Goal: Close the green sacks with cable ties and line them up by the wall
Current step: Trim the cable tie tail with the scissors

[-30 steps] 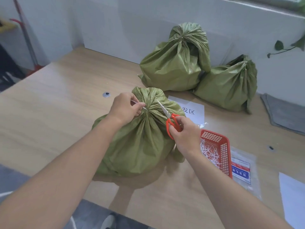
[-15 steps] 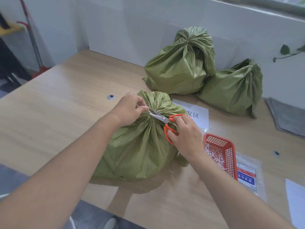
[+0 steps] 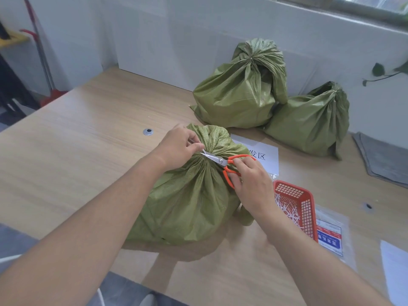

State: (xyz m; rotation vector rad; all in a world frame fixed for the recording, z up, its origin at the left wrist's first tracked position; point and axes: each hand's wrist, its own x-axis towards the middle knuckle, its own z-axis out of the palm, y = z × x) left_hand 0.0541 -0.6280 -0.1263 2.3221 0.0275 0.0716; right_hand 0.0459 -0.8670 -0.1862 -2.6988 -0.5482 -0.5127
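Observation:
A green sack (image 3: 187, 199) stands on the wooden table in front of me, its neck gathered tight. My left hand (image 3: 177, 147) pinches the thin white tail of the cable tie at that neck. My right hand (image 3: 249, 182) holds orange-handled scissors (image 3: 223, 162), their blades at the tie just beside my left fingers. Two more tied green sacks rest against the white wall: a taller sack (image 3: 240, 91) and a lower sack (image 3: 309, 122) to its right.
A red mesh basket (image 3: 295, 206) with several white tie offcuts sits right of my right wrist. A cable-tie packet (image 3: 331, 237) lies beside it. A white paper label (image 3: 262, 155) lies behind the sack, and a grey cloth (image 3: 382, 157) at far right.
The scissors swung from pointing upward down to the sack's neck and their blades now reach the tie tail by my left fingers. The left hand kept its pinch.

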